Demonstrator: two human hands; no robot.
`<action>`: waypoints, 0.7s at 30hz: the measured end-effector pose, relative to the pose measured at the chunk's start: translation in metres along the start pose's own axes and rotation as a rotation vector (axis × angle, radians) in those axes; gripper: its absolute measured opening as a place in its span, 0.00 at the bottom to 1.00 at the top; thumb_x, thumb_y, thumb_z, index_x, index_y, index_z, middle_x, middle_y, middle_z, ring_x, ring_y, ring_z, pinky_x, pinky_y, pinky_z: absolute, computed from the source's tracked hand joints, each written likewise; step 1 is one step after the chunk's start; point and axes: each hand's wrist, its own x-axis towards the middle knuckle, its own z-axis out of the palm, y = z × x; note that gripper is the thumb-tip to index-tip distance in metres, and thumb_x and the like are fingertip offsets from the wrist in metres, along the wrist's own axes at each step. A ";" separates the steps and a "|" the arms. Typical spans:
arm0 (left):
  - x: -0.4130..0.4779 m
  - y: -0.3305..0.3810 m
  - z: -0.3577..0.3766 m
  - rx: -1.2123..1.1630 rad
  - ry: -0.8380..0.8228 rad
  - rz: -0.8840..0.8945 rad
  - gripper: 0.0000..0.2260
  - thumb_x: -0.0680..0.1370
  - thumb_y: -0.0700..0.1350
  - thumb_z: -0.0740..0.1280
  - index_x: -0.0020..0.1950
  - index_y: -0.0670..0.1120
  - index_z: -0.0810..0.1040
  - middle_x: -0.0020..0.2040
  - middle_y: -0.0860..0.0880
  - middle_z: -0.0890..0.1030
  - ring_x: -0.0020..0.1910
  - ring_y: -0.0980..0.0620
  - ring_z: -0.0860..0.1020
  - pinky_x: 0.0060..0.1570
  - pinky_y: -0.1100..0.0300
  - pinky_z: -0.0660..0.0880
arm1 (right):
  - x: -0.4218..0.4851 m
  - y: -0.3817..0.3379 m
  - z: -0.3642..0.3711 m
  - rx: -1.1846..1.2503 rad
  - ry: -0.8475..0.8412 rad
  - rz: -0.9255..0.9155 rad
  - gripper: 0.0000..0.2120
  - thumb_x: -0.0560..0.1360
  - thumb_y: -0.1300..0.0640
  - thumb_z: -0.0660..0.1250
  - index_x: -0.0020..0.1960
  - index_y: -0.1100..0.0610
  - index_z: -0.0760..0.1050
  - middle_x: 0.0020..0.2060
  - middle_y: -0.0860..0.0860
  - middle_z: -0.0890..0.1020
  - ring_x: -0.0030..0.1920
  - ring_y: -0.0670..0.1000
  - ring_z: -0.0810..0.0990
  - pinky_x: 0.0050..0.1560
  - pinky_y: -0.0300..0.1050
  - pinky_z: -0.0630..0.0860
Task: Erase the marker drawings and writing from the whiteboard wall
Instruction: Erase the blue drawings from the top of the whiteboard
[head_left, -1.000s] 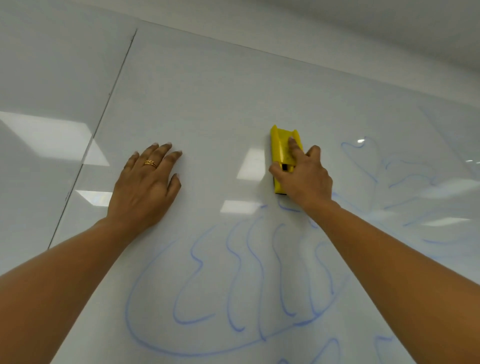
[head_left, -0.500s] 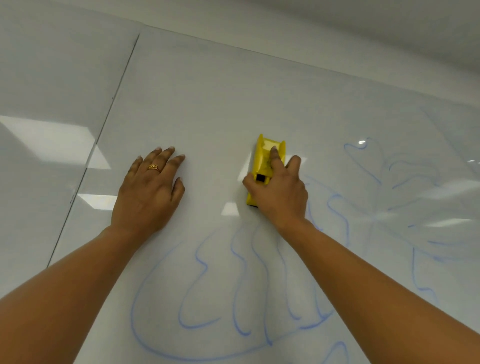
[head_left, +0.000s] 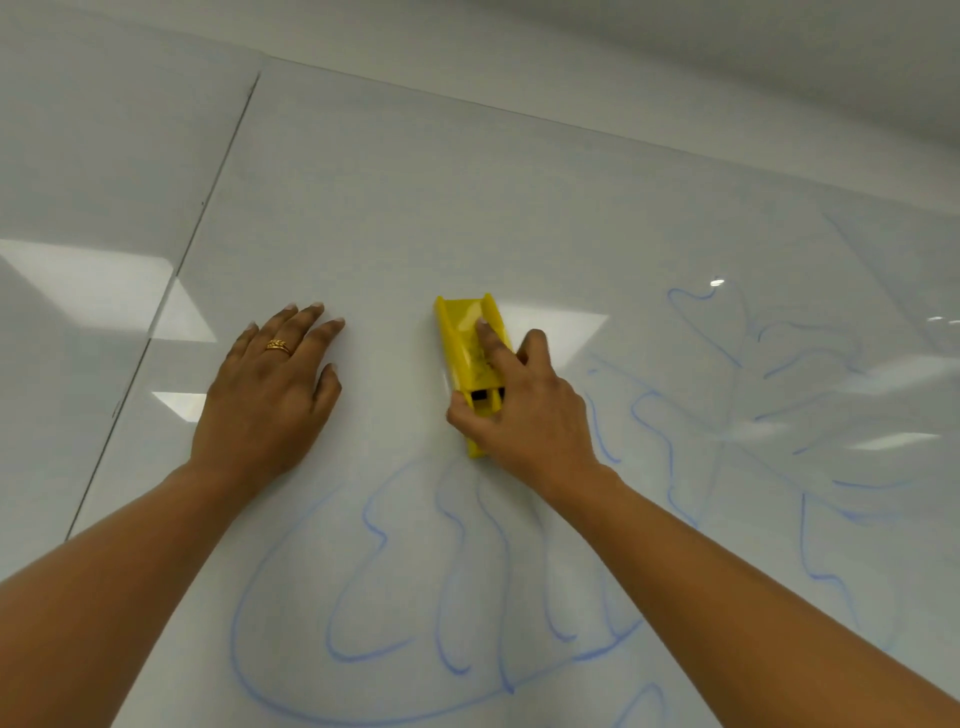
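The right hand (head_left: 524, 410) has its grip closed around a yellow eraser (head_left: 467, 348), the thumb clamped on the eraser's left edge, the index finger laid along its top face and the other fingers curled down its right side. The eraser is pressed flat against the whiteboard wall (head_left: 467, 197), long axis running roughly up and down with its upper end tilted a little to the left, and a dark slot shows in its body just under the knuckles. Its lower end sits just above the top of the blue marker drawing (head_left: 363, 597), a large looping outline with several wavy vertical strokes inside it, which spreads below both wrists. Further blue lines (head_left: 769, 364) curl across the board to the right of the right hand, some of them faint and smeared. The left hand (head_left: 270, 395) holds nothing: it lies open and flat on the board, palm down, fingers close together and pointing up, with a gold ring (head_left: 279, 346) on one finger. It rests well to the left of the eraser on a bare stretch of board. Left of that hand a dark vertical seam (head_left: 171, 270) divides this panel from the next one, and bright rectangular light reflections (head_left: 88, 280) glare off the glossy surface.
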 end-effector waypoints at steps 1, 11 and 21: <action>0.000 0.000 0.000 0.001 0.000 -0.001 0.27 0.75 0.52 0.48 0.68 0.42 0.72 0.69 0.41 0.71 0.69 0.41 0.68 0.69 0.45 0.60 | 0.000 0.009 -0.004 -0.006 0.009 0.033 0.34 0.72 0.43 0.64 0.74 0.45 0.56 0.50 0.50 0.62 0.47 0.57 0.76 0.46 0.48 0.73; -0.003 0.001 -0.001 0.002 -0.008 0.001 0.26 0.76 0.51 0.49 0.67 0.41 0.73 0.68 0.40 0.72 0.68 0.40 0.69 0.68 0.44 0.61 | -0.009 0.097 -0.040 -0.087 0.109 0.378 0.34 0.72 0.43 0.65 0.74 0.45 0.56 0.48 0.50 0.61 0.48 0.60 0.75 0.46 0.48 0.69; -0.003 0.003 -0.004 -0.002 -0.016 -0.007 0.26 0.75 0.51 0.49 0.66 0.41 0.74 0.67 0.40 0.73 0.67 0.39 0.70 0.67 0.44 0.62 | -0.001 0.078 -0.032 -0.047 0.172 0.451 0.33 0.73 0.44 0.64 0.74 0.48 0.57 0.55 0.55 0.67 0.51 0.60 0.75 0.49 0.50 0.71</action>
